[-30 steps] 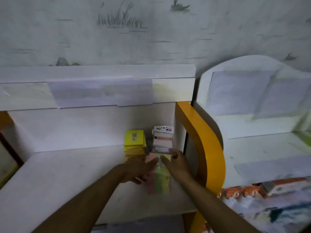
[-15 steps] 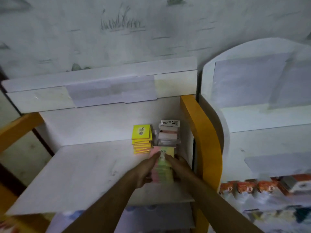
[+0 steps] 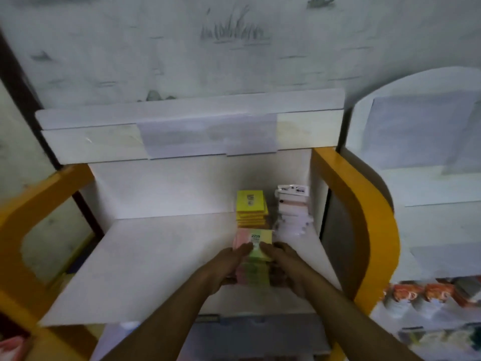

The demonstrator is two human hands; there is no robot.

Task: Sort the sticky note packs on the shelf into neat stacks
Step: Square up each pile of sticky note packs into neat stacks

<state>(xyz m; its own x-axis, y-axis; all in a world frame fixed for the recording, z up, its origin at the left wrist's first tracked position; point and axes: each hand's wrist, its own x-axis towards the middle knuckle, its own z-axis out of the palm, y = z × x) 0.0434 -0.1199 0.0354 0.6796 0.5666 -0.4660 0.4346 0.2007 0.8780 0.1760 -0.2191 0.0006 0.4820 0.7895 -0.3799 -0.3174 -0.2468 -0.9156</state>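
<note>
On a white shelf board [image 3: 156, 269], the left hand [image 3: 223, 267] and right hand [image 3: 289, 267] clasp a pastel multicoloured sticky-note stack [image 3: 253, 256] from either side, its long axis running near-to-far toward the yellow pack stack [image 3: 252, 208] just beyond.

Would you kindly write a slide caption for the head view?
Both hands, left hand and right hand, hold a pastel stack on the shelf before yellow and white stacks.

A stationery shop, by its look: a white display shelf [image 3: 161, 259] with yellow side frames [image 3: 364, 217], stacked sticky note packs [image 3: 252, 207], packaged goods [image 3: 416, 295] displayed right of the grip.
</note>
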